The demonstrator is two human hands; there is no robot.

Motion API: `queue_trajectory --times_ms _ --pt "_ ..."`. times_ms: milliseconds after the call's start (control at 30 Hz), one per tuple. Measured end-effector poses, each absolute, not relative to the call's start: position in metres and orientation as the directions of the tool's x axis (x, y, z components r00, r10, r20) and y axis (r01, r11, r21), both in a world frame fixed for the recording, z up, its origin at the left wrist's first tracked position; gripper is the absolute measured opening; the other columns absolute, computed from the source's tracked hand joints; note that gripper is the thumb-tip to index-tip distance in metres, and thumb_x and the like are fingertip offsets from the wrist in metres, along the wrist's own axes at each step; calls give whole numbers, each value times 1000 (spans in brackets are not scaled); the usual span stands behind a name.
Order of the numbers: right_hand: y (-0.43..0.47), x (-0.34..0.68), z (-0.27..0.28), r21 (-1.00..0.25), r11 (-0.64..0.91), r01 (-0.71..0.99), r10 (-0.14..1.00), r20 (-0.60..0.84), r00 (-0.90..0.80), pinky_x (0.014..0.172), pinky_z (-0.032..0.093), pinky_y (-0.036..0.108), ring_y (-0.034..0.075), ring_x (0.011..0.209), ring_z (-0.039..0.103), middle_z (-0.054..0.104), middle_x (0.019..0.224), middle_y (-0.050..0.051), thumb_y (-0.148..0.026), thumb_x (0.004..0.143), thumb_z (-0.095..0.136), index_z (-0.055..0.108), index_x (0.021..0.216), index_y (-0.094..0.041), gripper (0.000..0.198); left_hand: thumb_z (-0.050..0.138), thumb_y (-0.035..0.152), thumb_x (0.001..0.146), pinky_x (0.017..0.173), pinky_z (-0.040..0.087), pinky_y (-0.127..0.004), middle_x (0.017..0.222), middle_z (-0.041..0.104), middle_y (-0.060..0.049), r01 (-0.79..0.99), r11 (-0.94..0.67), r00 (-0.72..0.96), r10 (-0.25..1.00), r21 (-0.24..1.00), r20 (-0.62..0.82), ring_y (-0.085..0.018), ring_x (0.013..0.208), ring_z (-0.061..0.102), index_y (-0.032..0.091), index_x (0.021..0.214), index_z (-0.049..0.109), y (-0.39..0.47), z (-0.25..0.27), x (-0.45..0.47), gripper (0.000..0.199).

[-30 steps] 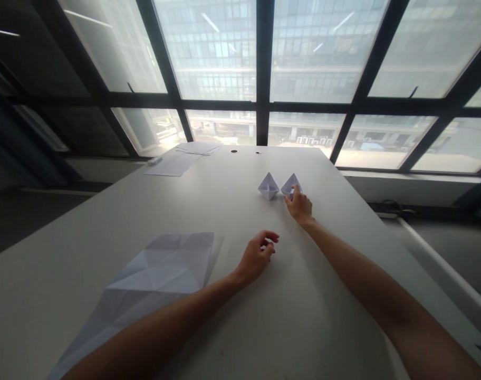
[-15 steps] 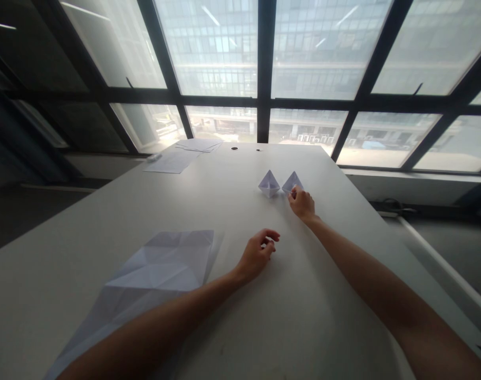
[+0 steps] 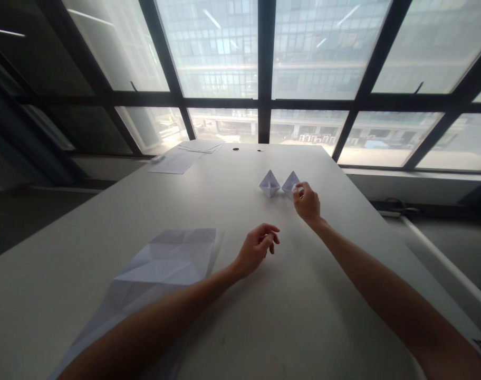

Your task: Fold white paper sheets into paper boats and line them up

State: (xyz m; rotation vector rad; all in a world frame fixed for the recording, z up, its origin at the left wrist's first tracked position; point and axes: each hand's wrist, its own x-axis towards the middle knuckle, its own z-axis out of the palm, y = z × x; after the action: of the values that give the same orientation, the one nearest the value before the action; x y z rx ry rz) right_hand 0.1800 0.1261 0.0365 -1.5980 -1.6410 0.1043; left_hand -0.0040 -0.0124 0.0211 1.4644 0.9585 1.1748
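Two folded white paper boats stand side by side on the white table [image 3: 240, 211]: the left paper boat [image 3: 269, 186] and the right paper boat [image 3: 291, 182]. My right hand [image 3: 307, 203] is at the right boat's near right side, fingers bent and parted, covering part of it. Whether a fingertip still touches the paper I cannot tell. Nearer to me, my left hand [image 3: 258, 247] hovers low over the table, loosely curled with fingers apart and nothing in it. Under my left forearm lies a large creased sheet of paper [image 3: 169, 258], partly hidden.
Several flat paper sheets [image 3: 171, 162] lie at the table's far left, beside a small pale object [image 3: 158, 158]. Two small dark spots are near the far edge. Large windows [image 3: 220, 53] rise behind the table.
My right hand has shifted slightly right, off the right boat, and its fingers have loosened. That boat sits a touch further left. My left hand's fingers have uncurled a little.
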Motion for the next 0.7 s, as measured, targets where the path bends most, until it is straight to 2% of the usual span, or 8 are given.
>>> queue_trajectory --times_ms 133,267,367,433,533,567,633,700 --pt "107 171 34 -626 312 715 875 483 41 66 42 27 19 68 64 70 75 5 -33 92 45 64 102 -19 26 47 21 84 45 38 -17 65 61 1 58 -224 188 959 973 210 -7 46 53 13 96 62 -3 41 -5 20" --pt "82 148 28 -670 413 616 887 449 -106 60 40 25 16 60 61 69 69 4 -33 90 48 67 88 -18 24 44 15 79 46 40 -19 65 63 0 157 -235 97 970 959 221 -8 46 55 13 92 62 16 62 -20 23" --pt "64 126 24 -745 429 512 903 361 -231 56 39 24 15 56 59 68 65 3 -31 87 50 68 82 -16 23 44 14 79 52 44 -21 71 66 -2 325 -254 100 967 911 235 -11 55 61 13 94 64 21 73 -51 25" --pt "52 111 22 -806 410 427 902 288 -321 54 40 23 14 55 59 69 63 4 -29 84 52 69 79 -15 23 48 16 82 61 46 -23 78 68 -3 510 -306 125 951 804 282 -13 66 63 15 93 66 14 77 -80 21" --pt "35 86 19 -873 352 338 882 189 -431 47 38 21 11 47 53 70 63 5 -26 81 52 70 75 -13 23 53 24 85 65 43 -26 77 66 -2 805 -268 76 931 529 357 -16 67 59 19 90 65 -10 73 -121 14" --pt "30 78 19 -893 325 313 873 156 -462 45 37 21 10 44 50 70 64 5 -24 80 51 70 76 -13 23 56 30 85 62 40 -26 75 64 -2 864 -216 51 936 454 348 -16 65 57 19 87 62 -19 69 -132 12" --pt "20 61 18 -929 259 264 854 92 -513 42 36 20 9 41 48 72 66 5 -20 78 49 71 78 -13 23 63 46 82 57 35 -27 72 61 -1 929 -95 -17 955 358 296 -18 62 55 20 87 58 -37 57 -146 27" --pt "13 47 16 -950 210 232 835 51 -548 41 37 20 9 40 48 72 68 5 -18 77 48 71 80 -12 24 67 54 78 56 33 -27 71 60 -1 942 -51 -24 976 333 218 -19 62 55 21 88 56 -51 44 -151 36"
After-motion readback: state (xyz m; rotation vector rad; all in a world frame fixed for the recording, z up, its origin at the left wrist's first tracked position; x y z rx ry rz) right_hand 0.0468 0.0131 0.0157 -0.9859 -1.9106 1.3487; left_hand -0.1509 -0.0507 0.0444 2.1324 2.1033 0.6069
